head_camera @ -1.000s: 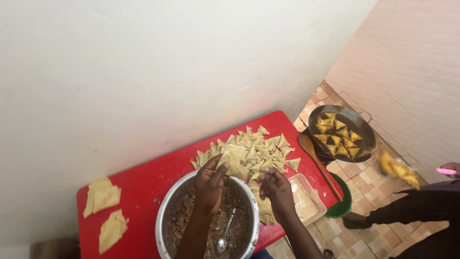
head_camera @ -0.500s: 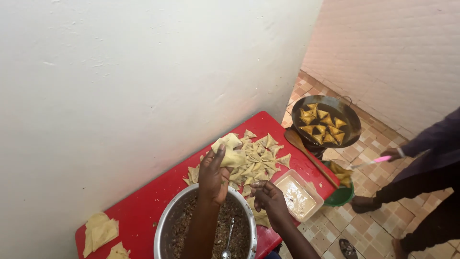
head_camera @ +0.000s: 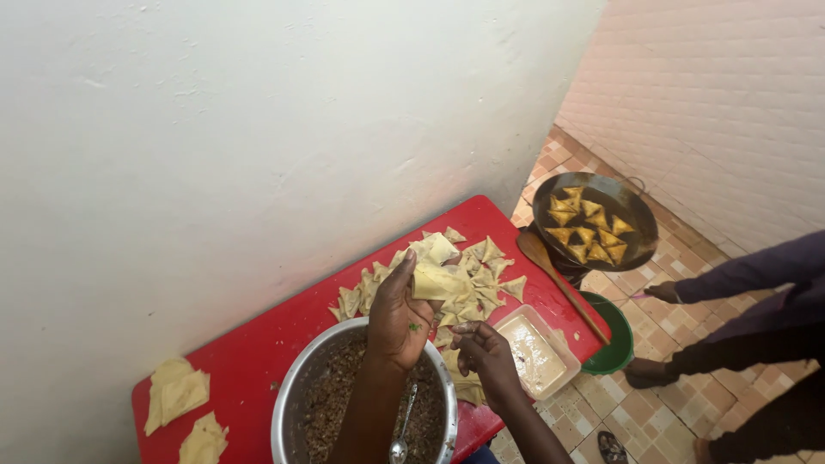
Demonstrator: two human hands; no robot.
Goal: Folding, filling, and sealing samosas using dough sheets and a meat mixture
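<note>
Now the left hand (head_camera: 400,322) is raised above the metal bowl (head_camera: 296,395), and its fingers (head_camera: 402,273) are closed around a folded pastry sheet (head_camera: 436,282), with the thumb pressing against the pale dough. This pastry sheet is held in the air, just over the heap of folded pastries (head_camera: 468,271) that lies on the red tabletop (head_camera: 258,344). The right hand (head_camera: 485,357) is lower, beside the bowl and near the plastic container of paste (head_camera: 537,352). Its fingers (head_camera: 464,331) are half curled and loose, and they hold nothing that I can see; whether the tips touch the pastries under them I cannot tell.

The bowl holds brown minced filling (head_camera: 335,399) and a spoon (head_camera: 400,442) that stands in it. At the left end of the tabletop lie two small stacks of flat pastry sheets (head_camera: 176,391). A wooden spatula (head_camera: 559,279) rests across the right corner of the tabletop. On the tiled floor (head_camera: 601,404) a dark frying pan (head_camera: 595,219) holds golden triangles in oil, and a green bucket (head_camera: 614,339) stands near it. Another person's hand (head_camera: 663,292), in a dark sleeve, reaches in from the right.
</note>
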